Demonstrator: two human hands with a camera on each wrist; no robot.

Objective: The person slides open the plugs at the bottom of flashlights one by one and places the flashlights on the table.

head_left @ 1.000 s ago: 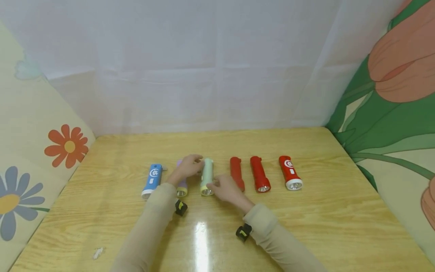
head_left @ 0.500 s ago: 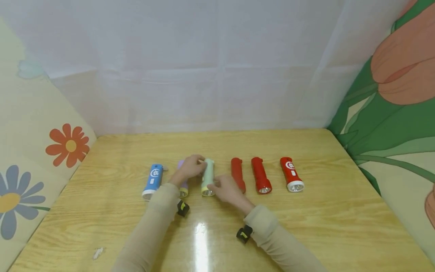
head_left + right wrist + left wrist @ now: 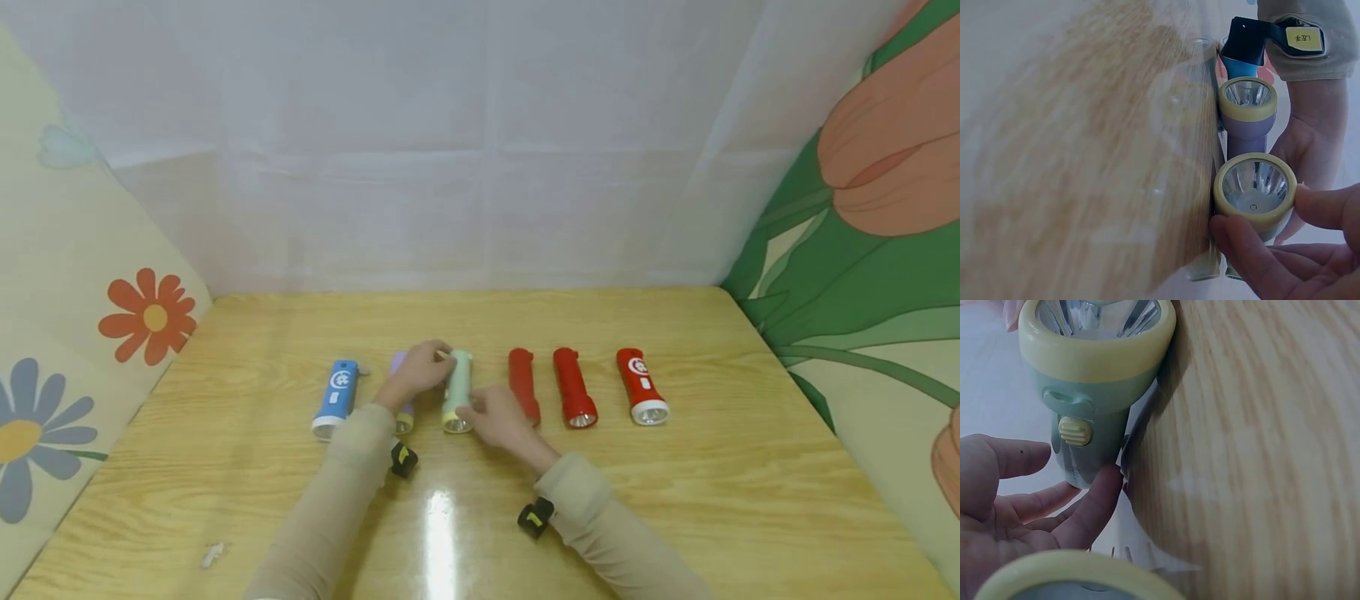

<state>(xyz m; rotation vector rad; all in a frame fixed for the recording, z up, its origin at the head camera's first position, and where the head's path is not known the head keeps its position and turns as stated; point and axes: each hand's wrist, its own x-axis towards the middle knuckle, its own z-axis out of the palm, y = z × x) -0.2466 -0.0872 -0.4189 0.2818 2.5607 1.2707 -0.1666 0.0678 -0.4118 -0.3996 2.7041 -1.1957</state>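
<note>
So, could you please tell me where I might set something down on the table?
The table is bare behind the row of flashlights, up to the white sheet, and right of the white-rimmed red flashlight. It is crowded around the green flashlight: the left hand and right hand are on it, and the purple flashlight lies beside it.

The left wrist view's top edge crops the green flashlight (image 3: 1099,390); in head view, the left hand (image 3: 417,370) partly obscures the purple flashlight (image 3: 405,417).
</note>
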